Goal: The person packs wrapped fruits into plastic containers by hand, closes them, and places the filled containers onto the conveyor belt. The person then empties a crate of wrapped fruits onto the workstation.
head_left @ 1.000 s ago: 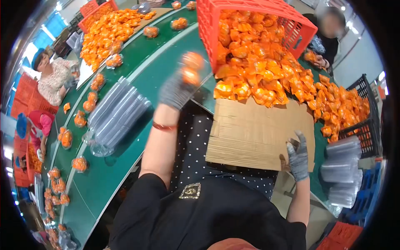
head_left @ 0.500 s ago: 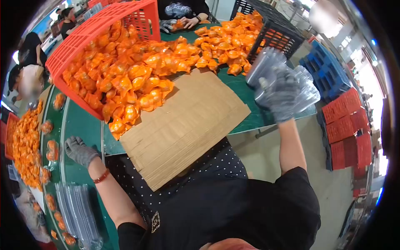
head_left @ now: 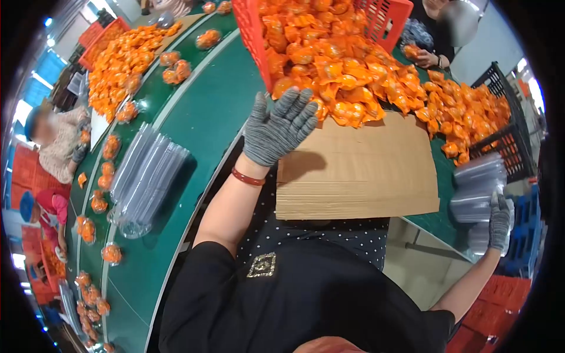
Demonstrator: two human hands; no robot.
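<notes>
While your left hand (head_left: 275,136) was spread, empty, at twelve o'clock, your right hand (head_left: 499,225) was at plastic sleeves (head_left: 475,193), three o'clock, grip unclear. Wrapped fruit (head_left: 347,82) sloped at one o'clock; a nudge risked spillage onto the cardboard (head_left: 359,176).

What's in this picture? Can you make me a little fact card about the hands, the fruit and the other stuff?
Left hand: gloved, fingers spread, holding nothing
Right hand: gloved, at a stack of clear plastic
Fruit: orange, wrapped, a big pile spilling from the red crate
Cardboard: brown sheet in front of the pile
Table: green, with another plastic stack on the left
Black crate: on the right, beside more fruit
</notes>
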